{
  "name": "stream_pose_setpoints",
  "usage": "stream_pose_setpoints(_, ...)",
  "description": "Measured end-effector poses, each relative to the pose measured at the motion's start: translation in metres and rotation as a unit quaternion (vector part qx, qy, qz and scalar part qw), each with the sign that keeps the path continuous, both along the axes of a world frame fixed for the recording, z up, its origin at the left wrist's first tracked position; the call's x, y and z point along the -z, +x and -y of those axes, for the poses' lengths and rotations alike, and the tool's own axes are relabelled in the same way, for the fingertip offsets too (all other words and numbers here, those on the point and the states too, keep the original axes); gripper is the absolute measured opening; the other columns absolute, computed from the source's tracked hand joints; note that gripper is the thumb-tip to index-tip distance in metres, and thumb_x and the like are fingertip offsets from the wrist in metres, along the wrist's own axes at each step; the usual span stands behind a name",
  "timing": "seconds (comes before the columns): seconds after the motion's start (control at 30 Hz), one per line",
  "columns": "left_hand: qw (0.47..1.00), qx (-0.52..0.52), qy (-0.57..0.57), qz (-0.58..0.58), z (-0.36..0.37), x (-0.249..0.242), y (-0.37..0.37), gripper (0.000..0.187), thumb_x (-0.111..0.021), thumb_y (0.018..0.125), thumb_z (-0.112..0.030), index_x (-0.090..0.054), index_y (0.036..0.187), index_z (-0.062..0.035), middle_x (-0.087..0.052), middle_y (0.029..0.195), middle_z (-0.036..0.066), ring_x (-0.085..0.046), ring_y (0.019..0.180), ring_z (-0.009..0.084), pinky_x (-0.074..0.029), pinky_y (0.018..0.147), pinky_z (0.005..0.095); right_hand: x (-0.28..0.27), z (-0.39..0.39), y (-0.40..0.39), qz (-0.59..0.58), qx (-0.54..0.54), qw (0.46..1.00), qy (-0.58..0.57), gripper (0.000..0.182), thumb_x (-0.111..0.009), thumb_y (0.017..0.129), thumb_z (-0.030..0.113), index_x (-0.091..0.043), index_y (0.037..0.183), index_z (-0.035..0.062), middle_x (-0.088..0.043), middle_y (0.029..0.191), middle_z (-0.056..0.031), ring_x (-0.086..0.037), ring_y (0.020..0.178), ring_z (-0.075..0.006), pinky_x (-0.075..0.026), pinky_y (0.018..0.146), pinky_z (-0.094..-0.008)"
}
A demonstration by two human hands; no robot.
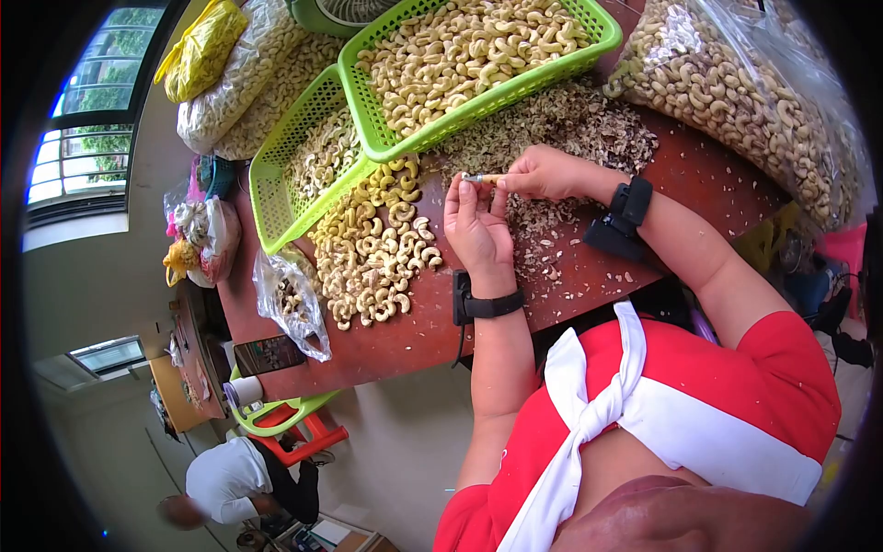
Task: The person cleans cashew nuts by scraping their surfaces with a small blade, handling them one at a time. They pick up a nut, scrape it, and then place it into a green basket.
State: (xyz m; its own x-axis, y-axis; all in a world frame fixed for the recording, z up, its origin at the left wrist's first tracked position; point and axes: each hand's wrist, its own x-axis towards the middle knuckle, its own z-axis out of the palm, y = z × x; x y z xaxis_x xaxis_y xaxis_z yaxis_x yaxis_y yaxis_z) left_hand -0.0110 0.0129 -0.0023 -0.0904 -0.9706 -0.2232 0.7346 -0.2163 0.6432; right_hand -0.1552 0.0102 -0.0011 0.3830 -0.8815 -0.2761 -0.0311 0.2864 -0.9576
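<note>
My right hand [550, 173] is closed around a small wooden-handled knife [491, 179], with a metal collar towards its tip; its blade is mostly hidden. A pale cashew nut [466, 176] is pinched in the fingertips of my left hand [482, 235], against the knife's tip. Both hands are raised over the red table [441, 327]. Brown husk scraps [589, 124] are heaped beyond and beneath my hands. Left of my left hand lies a spread of loose cashew kernels [372, 262].
Green baskets of cashews, one large [478, 110] and one smaller [267, 198], stand at the back. A big clear bag of cashews [754, 110] sits at the right. A small plastic bag [292, 299] and a phone [269, 354] lie left. Another person [225, 483] bends over at lower left.
</note>
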Motion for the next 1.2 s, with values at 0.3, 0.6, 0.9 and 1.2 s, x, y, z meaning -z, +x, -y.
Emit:
stream_pose_setpoints(0.3, 0.999, 0.012, -0.039, -0.019, -0.002, 0.002, 0.000, 0.016, -0.048, 0.079, -0.002, -0.046, 0.095, -0.0008, -0.054, 0.082, 0.008, -0.054, 0.076, 0.0169, -0.049, 0.073, 0.0333, -0.001, 0.000, -0.002, 0.026, 0.013, 0.999, 0.022, 0.034, -0.050, 0.080, 0.029, -0.050, 0.054, 0.0070, -0.039, 0.044, 0.0034, -0.028, 0.034, -0.0036, -0.021, 0.031, -0.0194)
stream_pose_setpoints(0.6, 0.999, -0.033, -0.026, 0.004, 0.000, 0.000, 0.001, 0.022, -0.048, 0.073, 0.005, -0.045, 0.095, 0.0019, -0.054, 0.083, 0.012, -0.055, 0.077, 0.0195, -0.047, 0.075, 0.0328, 0.000, 0.001, -0.003, -0.001, 0.002, 1.000, 0.012, 0.032, -0.049, 0.081, 0.028, -0.051, 0.057, 0.0064, -0.038, 0.044, 0.0048, -0.030, 0.034, -0.0025, -0.021, 0.032, -0.0176)
stream_pose_setpoints(0.9, 0.997, -0.039, -0.066, 0.019, 0.002, 0.002, 0.005, 0.029, -0.049, 0.074, 0.005, -0.045, 0.102, 0.0034, -0.053, 0.087, 0.012, -0.054, 0.076, 0.0183, -0.046, 0.074, 0.0286, -0.008, -0.001, -0.002, -0.007, 0.000, 1.000, 0.024, 0.036, -0.050, 0.080, 0.031, -0.049, 0.052, 0.0072, -0.038, 0.044, 0.0044, -0.029, 0.036, -0.0040, -0.022, 0.033, -0.0201)
stream_pose_setpoints(1.2, 0.996, -0.008, -0.076, 0.039, 0.002, 0.002, 0.004, 0.027, -0.050, 0.076, 0.003, -0.045, 0.102, 0.0012, -0.052, 0.095, 0.011, -0.053, 0.081, 0.0170, -0.045, 0.076, 0.0288, -0.003, 0.000, -0.002, -0.017, -0.003, 1.000, 0.010, 0.036, -0.051, 0.080, 0.032, -0.049, 0.054, 0.0067, -0.038, 0.043, 0.0043, -0.030, 0.034, -0.0035, -0.022, 0.032, -0.0193)
